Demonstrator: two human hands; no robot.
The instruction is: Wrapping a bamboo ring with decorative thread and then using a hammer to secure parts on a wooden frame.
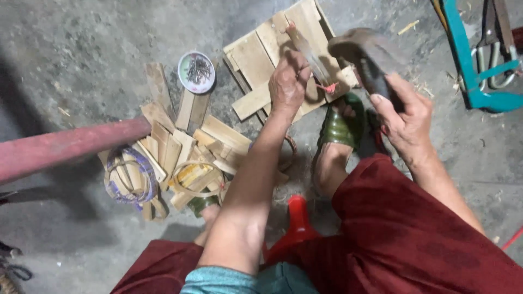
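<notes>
My left hand point(287, 81) pinches a thin bamboo strip point(308, 53) that stands tilted over a panel of flat wooden slats point(260, 54) on the floor. A bit of red string point(329, 87) hangs at the strip's lower end. My right hand point(404, 116) grips the dark handle of a hammer point(362, 50), its blurred head raised just right of the strip. My foot in a green sandal point(340, 128) rests against the panel's near edge.
A small round dish of nails point(196, 71) sits left of the panel. Loose bamboo pieces point(180, 144) and coiled strips point(129, 177) lie heaped nearby. A red pole point(65, 146) crosses from the left. A teal frame point(473, 65) stands top right, a red stool point(297, 223) under me.
</notes>
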